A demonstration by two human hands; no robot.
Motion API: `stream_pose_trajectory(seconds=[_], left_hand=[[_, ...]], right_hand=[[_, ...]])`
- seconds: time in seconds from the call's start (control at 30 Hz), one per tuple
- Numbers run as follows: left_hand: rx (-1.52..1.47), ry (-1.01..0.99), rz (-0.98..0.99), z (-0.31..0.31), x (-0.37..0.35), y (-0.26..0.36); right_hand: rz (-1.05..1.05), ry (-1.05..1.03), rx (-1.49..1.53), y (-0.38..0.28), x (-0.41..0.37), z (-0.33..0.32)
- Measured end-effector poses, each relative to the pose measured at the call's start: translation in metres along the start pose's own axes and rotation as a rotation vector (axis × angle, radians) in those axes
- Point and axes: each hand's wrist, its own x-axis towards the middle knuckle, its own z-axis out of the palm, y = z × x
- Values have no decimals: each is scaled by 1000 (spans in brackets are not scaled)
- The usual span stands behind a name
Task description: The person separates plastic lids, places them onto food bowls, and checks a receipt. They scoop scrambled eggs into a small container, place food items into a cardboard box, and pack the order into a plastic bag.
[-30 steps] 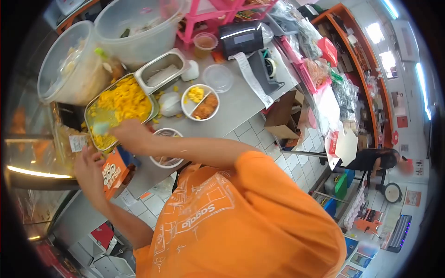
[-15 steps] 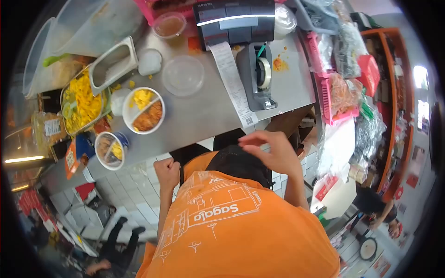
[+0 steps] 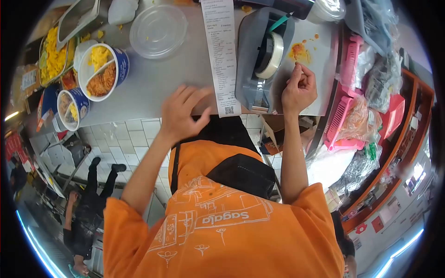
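My left hand (image 3: 185,113) hovers at the counter's front edge, fingers spread and holding nothing. Just right of it, a long printed receipt (image 3: 221,60) hangs slightly over the edge. A grey tape dispenser (image 3: 252,90) with a roll of clear tape (image 3: 274,58) stands between the receipt and my right hand (image 3: 300,90). That hand is loosely curled, thumb and forefinger together, with nothing visible in it. Two blue-and-white paper bowls stand at left: the larger bowl (image 3: 121,67) has yellow egg and brown fried food; the smaller bowl (image 3: 83,105) is also divided.
A clear round lid (image 3: 158,32) lies on the steel counter (image 3: 148,88). Behind the bowls are a metal container (image 3: 79,21) and a tray of yellow food (image 3: 52,58). Pink baskets (image 3: 340,116) with plastic bags line the right. A person in dark clothes (image 3: 85,222) is at lower left.
Both hands have risen from near my body to the counter. My left hand has opened from a fist; my right has curled and moved right of the dispenser. The view has come closer.
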Motion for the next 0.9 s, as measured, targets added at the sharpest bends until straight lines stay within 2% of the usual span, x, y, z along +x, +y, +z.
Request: stream_pose_trajectory(seconds=[0.07,0.13,0.77,0.9], left_hand=[[20,-40,50,9,11,0],[4,-48,-26,12,17,-2],[96,-37,-28,10,14,2],[91,-75,-35,3,20,2]], right_hand=[[-8,16,-27,4,0,-3],[-3,31,13,7,1,-2],[-92,-33,-149,-6,2,1],[-21,-28,-192,-7,1,1]])
